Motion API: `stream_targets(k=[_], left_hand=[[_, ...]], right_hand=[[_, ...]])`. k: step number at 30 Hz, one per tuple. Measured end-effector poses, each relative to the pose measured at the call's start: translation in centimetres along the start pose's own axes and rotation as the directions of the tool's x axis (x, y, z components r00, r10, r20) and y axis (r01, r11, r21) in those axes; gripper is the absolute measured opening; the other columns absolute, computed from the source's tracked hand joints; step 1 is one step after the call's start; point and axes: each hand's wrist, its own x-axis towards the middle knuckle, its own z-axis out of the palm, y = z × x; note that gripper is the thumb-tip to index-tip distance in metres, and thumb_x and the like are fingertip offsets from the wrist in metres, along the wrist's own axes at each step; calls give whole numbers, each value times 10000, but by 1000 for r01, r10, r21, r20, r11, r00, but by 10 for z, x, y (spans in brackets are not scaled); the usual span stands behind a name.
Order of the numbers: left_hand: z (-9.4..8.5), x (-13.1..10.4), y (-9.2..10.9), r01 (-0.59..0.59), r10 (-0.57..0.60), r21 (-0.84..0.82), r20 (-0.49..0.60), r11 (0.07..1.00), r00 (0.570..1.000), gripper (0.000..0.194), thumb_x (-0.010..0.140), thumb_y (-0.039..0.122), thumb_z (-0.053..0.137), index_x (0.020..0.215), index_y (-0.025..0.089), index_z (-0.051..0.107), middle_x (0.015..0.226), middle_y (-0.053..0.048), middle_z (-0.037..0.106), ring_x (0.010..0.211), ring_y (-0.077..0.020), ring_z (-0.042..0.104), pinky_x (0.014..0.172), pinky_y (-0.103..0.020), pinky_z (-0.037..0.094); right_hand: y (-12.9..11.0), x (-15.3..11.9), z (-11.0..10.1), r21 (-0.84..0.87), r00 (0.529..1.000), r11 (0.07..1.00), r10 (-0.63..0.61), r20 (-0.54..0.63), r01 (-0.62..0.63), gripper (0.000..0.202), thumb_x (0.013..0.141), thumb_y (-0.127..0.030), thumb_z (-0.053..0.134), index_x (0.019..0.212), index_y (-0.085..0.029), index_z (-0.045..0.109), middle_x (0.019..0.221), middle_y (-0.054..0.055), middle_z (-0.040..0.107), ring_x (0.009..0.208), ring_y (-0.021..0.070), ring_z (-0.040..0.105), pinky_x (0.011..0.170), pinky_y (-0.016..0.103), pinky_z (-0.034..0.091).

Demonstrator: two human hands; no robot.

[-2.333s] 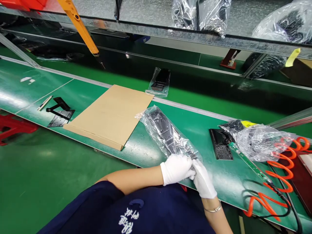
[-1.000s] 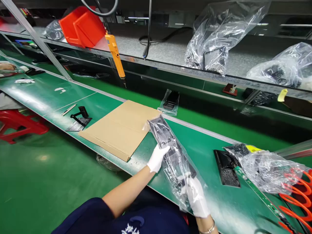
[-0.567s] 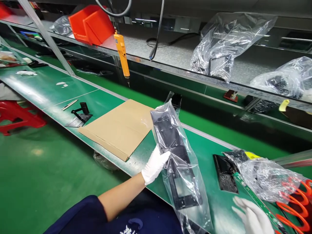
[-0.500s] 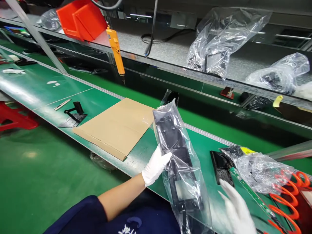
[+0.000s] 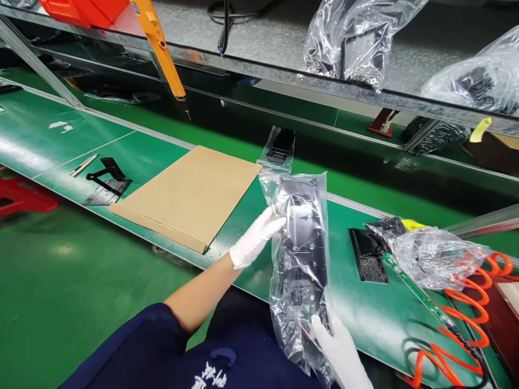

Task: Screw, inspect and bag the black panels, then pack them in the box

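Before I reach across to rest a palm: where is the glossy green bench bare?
Bare: the glossy green bench between the clear-bagged long black plastic part and the black rectangular piece; far left, between the white scraps and the slim pale stick. Crowded: right of the piece, with the crumpled clear plastic bag and long green tool.

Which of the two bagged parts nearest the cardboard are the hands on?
The long one: left hand at its side, right hand at its near end. The shorter one lies untouched behind.

Pale glare on green workbench [image 5: 377, 324]; highlights on clear plastic bag [image 5: 300, 243]; dim beneath metal shelf [image 5: 267, 40]; edges stretched.
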Motion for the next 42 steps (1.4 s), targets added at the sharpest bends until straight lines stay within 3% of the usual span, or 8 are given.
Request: stream_targets(k=[7, 20, 24, 30, 33, 36, 38, 42], left_hand=[[11, 19, 8, -55, 54, -44, -23, 998, 998, 589, 830, 416, 793, 1345, 193, 616, 1357, -124, 698, 1290, -327, 640, 1146, -514, 498], [21, 7, 10, -120, 122, 40, -57, 992, 991, 621, 837, 316, 753, 1418, 213, 557, 1356, -115, 700, 1269, -322, 653, 1169, -542, 475], [23, 3, 13, -128, 131, 40, -61, 991, 990, 599, 851, 333, 738, 1409, 212, 554, 1397, -111, 681, 1269, -300, 660, 1160, -503, 493], [18, -3, 20, -140, 148, 80, -104, 987, 983, 602, 833, 337, 759, 1383, 213, 549, 1379, -119, 692, 1244, -289, 676, 1139, -479, 514], [16, -6, 22, -162, 168, 72, -96, 984, 981, 599, 833, 342, 767, 1381, 217, 561, 1367, -114, 700, 1265, -284, 664, 1156, -470, 502], [17, -6, 23, -155, 163, 78, -106, 985, 981, 578, 846, 350, 763, 1378, 212, 582, 1363, -113, 704, 1266, -288, 662, 1154, -476, 503], [18, -6, 23, -155, 164, 89, -105, 984, 981, 583, 847, 358, 767, 1382, 212, 586, 1356, -116, 706, 1258, -294, 664, 1148, -485, 506], [23, -2, 22, -166, 175, 106, -78, 980, 981, 561, 843, 346, 768, 1357, 209, 591, 1316, -122, 720, 1238, -298, 672, 1146, -493, 501]], right_hand=[[1, -6, -2, -75, 999, 997, 24, -30, -27, 624, 857, -649, 547, 1234, -173, 693, 1439, 71, 592, 1246, 184, 644, 1037, 220, 567], [-7, -11, -4, -177, 994, 983, 31, -102, -48, 636, 788, -704, 556, 1075, -156, 704, 1107, 92, 705, 1067, 188, 674, 966, 222, 570], [-9, -16, -1, -155, 984, 988, -9, -178, -19, 644, 810, -679, 542, 1151, -161, 718, 1162, 101, 705, 1132, 201, 676, 1038, 233, 564], [-2, -13, -2, -173, 996, 985, -23, -90, 7, 660, 834, -691, 548, 1176, -160, 742, 1123, 112, 715, 1123, 209, 683, 1029, 240, 572], [-4, -12, -3, -177, 990, 984, -58, -130, 35, 575, 870, -621, 555, 1137, -151, 750, 1162, 104, 712, 1060, 174, 687, 948, 186, 571], [-5, -11, -6, -168, 998, 985, -46, -50, 37, 534, 869, -567, 594, 1163, -149, 748, 1243, 97, 694, 1022, 160, 689, 875, 171, 578], [-3, -9, -8, -160, 1000, 987, -29, -11, 27, 539, 873, -572, 599, 1188, -158, 740, 1271, 91, 684, 1041, 160, 687, 903, 173, 579], [5, -5, -10, -145, 999, 989, -2, -48, -5, 561, 862, -617, 597, 1148, -153, 731, 1157, 93, 707, 1041, 165, 682, 930, 176, 575]])
